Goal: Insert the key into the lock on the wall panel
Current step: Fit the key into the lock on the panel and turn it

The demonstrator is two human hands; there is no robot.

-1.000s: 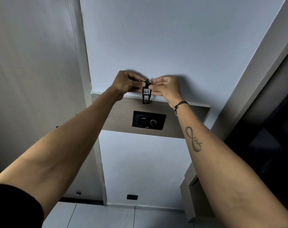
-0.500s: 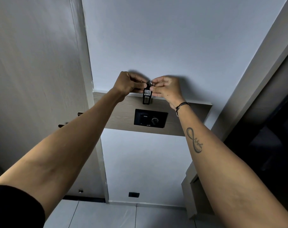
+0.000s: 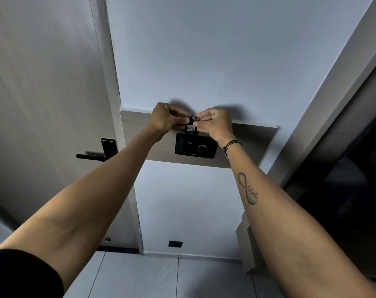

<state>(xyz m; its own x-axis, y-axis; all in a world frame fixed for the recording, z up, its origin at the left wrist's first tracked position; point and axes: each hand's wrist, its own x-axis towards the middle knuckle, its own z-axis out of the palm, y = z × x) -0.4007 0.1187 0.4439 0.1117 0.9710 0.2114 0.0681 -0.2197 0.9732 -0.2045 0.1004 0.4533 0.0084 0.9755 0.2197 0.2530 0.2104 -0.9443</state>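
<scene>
A black key tag (image 3: 191, 128) with a white label hangs from a metal ring. My left hand (image 3: 166, 119) and my right hand (image 3: 214, 123) both pinch the ring from either side, in front of the wall. Directly below the tag is a black wall panel (image 3: 195, 147) with a slot and a round dial, set in a light wooden board (image 3: 251, 145). The tag's lower end overlaps the panel's top edge. Whether it enters the slot I cannot tell. The key blade is hidden.
A pale door with a black lever handle (image 3: 96, 154) stands on the left. A dark doorway (image 3: 354, 168) opens on the right. Low on the wall sits a small black outlet (image 3: 175, 244). Pale floor tiles lie below.
Both hands and the tag have come down relative to the panel; the tag's lower end now reaches the panel's top edge. The view has tilted down, showing the door handle.
</scene>
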